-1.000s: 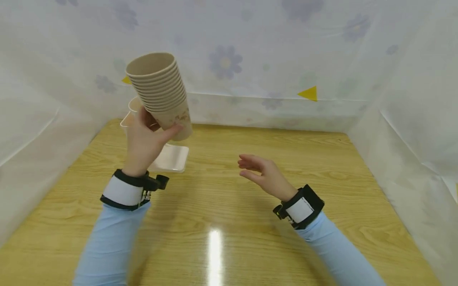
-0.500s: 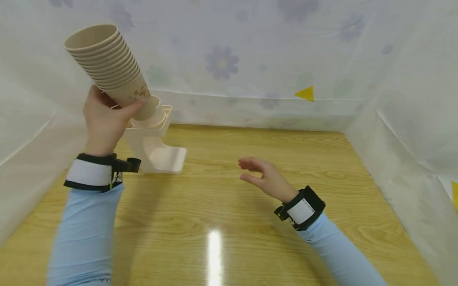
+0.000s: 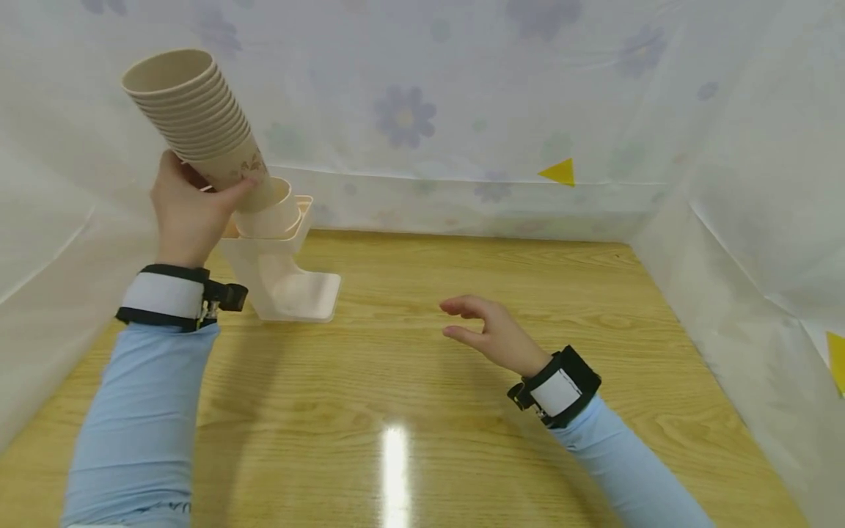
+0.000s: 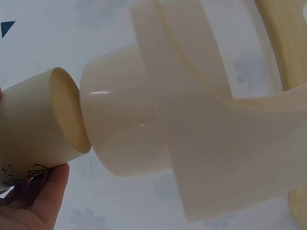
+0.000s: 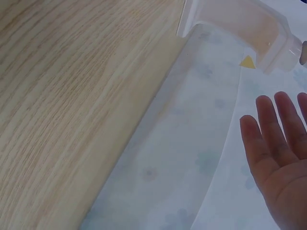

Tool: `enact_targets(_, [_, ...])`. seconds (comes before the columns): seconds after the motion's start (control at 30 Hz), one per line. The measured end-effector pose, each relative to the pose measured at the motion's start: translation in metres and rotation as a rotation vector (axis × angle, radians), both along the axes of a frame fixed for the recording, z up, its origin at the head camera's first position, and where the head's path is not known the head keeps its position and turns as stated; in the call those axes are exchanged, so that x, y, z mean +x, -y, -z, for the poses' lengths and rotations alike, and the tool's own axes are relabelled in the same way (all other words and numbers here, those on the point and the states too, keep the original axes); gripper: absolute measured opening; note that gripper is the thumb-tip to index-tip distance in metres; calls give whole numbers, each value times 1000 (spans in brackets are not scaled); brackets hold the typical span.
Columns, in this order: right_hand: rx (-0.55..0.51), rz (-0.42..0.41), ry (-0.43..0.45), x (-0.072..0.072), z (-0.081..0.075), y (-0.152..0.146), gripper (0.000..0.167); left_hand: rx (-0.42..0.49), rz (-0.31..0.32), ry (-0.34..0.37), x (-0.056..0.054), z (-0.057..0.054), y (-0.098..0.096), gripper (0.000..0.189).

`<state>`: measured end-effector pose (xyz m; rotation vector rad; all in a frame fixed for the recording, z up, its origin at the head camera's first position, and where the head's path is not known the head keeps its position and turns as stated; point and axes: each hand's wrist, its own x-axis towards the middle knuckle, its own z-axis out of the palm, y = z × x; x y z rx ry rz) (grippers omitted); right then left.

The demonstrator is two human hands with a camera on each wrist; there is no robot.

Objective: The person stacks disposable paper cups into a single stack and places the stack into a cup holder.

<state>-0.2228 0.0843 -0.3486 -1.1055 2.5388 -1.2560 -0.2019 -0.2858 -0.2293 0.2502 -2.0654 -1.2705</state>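
My left hand [image 3: 188, 213] grips a nested stack of beige paper cups [image 3: 198, 110] low down, near the printed floral band. The stack leans, its open mouths up and to the left. Below it stands a cream plastic cup holder [image 3: 254, 268] with a round collar [image 3: 277, 216] on top and a flat foot. In the left wrist view, the bottom of the lowest cup [image 4: 69, 110] is at the edge of the collar [image 4: 122, 115]; whether they touch I cannot tell. My right hand [image 3: 491, 334] hovers over the table with relaxed fingers, holding nothing.
The wood-grain table [image 3: 422, 381] has a flower-print sheet [image 3: 462, 95] hanging behind it and pale sheets at both sides. Yellow triangles [image 3: 560, 172] are stuck on the sheets. The cup holder stands at the table's back left.
My left hand has carried the cup stack leftward to above the holder, tilting it more, then lowered it slightly toward the collar. The right hand has barely moved.
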Motion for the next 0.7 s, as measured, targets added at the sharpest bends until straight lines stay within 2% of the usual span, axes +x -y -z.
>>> enact_targets(0.2, [5,-10,5,0,1,-1,39,-27,5,44,-6,7,2,68])
enact_targets(0.6, [17,-16,11,0,3,-3,39,-26,-16,10,-18,5,-1,68])
enact_targets(0.7, [19,-17,12,0,3,-3,39,-26,9,71,-19,7,0,73])
